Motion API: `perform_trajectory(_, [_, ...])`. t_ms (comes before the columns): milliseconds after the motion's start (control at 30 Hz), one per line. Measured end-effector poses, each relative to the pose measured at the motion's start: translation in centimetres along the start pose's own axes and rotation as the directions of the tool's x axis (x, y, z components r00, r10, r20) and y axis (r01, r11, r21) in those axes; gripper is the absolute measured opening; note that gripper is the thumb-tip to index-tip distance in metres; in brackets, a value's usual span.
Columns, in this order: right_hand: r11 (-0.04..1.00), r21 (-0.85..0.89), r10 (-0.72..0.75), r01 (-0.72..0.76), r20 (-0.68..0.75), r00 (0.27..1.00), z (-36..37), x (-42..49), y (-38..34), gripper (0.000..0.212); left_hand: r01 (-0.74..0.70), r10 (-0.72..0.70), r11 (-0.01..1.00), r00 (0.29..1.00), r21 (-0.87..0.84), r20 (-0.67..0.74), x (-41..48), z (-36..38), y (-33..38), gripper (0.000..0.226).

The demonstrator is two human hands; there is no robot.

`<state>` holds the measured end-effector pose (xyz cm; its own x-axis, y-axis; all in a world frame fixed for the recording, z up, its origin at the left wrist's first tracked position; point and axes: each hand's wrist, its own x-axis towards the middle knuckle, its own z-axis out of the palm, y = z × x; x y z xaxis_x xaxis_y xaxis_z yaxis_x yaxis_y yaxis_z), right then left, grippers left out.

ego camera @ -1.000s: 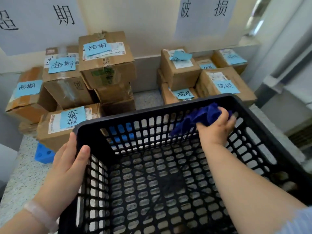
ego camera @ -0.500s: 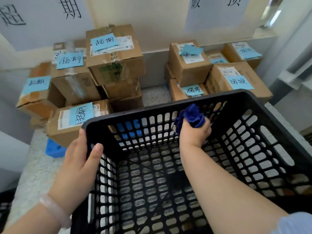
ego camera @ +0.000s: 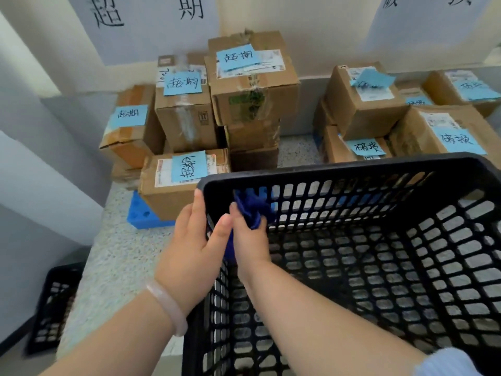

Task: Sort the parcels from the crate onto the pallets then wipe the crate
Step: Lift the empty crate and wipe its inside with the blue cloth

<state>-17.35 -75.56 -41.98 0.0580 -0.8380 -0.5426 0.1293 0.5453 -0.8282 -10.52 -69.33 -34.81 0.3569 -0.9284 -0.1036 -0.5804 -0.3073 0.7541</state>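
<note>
Crate (ego camera: 352, 169) with cloth (ego camera: 253, 210) inside stands before parcels (ego camera: 252, 104) on blue pallet (ego camera: 141, 213).

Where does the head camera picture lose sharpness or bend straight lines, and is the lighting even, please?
Head view: handwriting on the blue notes of the parcels is sharp mid-frame; the second black crate at lower left is smeared; the blue cloth looks slightly soft; edges of the wall at left lean and curve with the wide lens; light is soft, without hard shadows, but the top right corner washes out.
</note>
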Motion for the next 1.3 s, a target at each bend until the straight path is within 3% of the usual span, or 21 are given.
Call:
perform_trajectory(67, [1.000,-0.025,0.020,-0.018,0.098,0.995,1.0,0.0,0.1,0.068,0.008,-0.008,1.000,1.000,-0.009,-0.002,0.0,-0.1,-0.1,0.092])
perform_trajectory(200, [0.995,-0.039,0.092,-0.088,0.107,0.990,0.5,1.6,0.1,0.047,0.027,-0.026,0.999,1.000,-0.043,0.010,-0.2,-0.3,0.5,0.090])
perform_trajectory(300, [0.977,0.045,0.209,-0.208,-0.033,0.977,-1.6,3.5,0.9,0.029,0.042,-0.042,0.998,0.999,-0.037,0.008,-0.3,-0.5,0.7,0.090])
perform_trajectory(433, [0.981,0.042,0.193,-0.188,-0.218,0.957,-5.4,5.8,2.1,0.026,0.065,-0.065,0.997,0.998,-0.042,-0.004,-0.2,-0.5,0.7,0.088])
perform_trajectory(533, [0.948,0.242,0.298,-0.208,-0.443,0.845,-10.9,7.5,2.8,0.043,0.060,-0.060,0.998,0.998,-0.033,-0.009,-0.4,-0.4,0.4,0.083])
perform_trajectory(633, [0.885,0.462,0.305,-0.063,-0.473,0.827,-14.9,8.9,1.5,0.045,0.051,-0.052,0.998,0.998,-0.030,-0.035,-0.3,-0.4,0.1,0.081])
perform_trajectory(700, [0.870,0.491,0.258,0.037,-0.518,0.816,-16.5,9.2,-0.4,0.042,0.040,-0.044,0.998,0.997,-0.053,-0.065,-0.3,-0.5,0.0,0.080])
perform_trajectory(833, [0.854,0.498,0.216,0.148,-0.600,0.771,-20.5,8.3,-4.7,0.043,0.022,-0.027,0.995,0.998,-0.092,-0.057,-0.6,-0.6,0.4,0.076])
perform_trajectory(967, [0.855,0.430,0.166,0.291,-0.757,0.632,-24.9,7.1,-9.7,0.057,0.006,-0.011,0.993,0.999,-0.115,-0.046,-0.7,-0.2,1.2,0.080])
perform_trajectory(1033, [0.826,0.443,0.143,0.348,-0.763,0.631,-25.7,6.7,-11.0,0.059,-0.011,0.008,0.995,0.999,-0.095,-0.035,-0.6,-0.1,1.0,0.086])
perform_trajectory(1167, [0.916,0.303,0.050,0.263,-0.737,0.675,-24.0,7.6,-9.1,0.058,-0.001,0.000,0.999,0.999,-0.047,-0.039,-0.5,-0.3,0.7,0.118])
perform_trajectory(1300, [0.982,0.139,0.013,0.131,-0.735,0.678,-22.7,10.2,-4.9,0.047,-0.017,0.014,0.999,0.998,-0.048,-0.059,-0.5,0.1,0.8,0.101])
